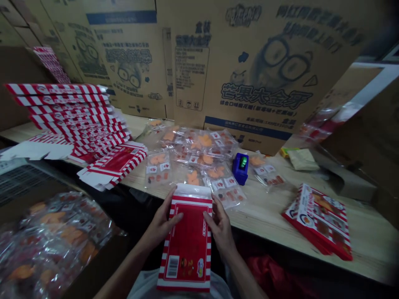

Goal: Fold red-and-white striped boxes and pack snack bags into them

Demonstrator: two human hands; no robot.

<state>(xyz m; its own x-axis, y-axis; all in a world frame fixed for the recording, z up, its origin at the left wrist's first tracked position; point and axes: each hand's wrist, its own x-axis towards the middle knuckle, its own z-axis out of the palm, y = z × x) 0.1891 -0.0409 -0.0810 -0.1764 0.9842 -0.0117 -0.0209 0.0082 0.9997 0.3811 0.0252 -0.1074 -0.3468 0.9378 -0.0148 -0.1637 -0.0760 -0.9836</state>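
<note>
1 tabletop (264, 218), runs the full width. 2 big cartons (215, 54) facing us along its back, printed side out; others further left, partly cut off, no count. 1 bin (96, 265), cardboard, lower left below the tabletop, full of clear bags (56, 232); they overlap, can't count. 1 fanned stack (84, 114) of red-white blanks at the tabletop's left end, well over 5, exact count hidden by overlap. 1 red box (188, 236) in the hands, in front of the tabletop's near edge, barcode panel up, white flap at the far end. Left hand (166, 218) grips its left side, right hand (220, 224) its right; both sets of fingers closed around the edges, thumbs on the red face. At least 2 finished-looking boxes (326, 222) piled on the right, edges not aligned. Candy packs (199, 145): one overlapping pile mid-tabletop, can't count, plus 1 single pack (268, 173) right of the dispenser. 1 beige pouch (302, 159), back right. 1 blue dispenser (240, 168), just beside the pile, green roll in it.
</note>
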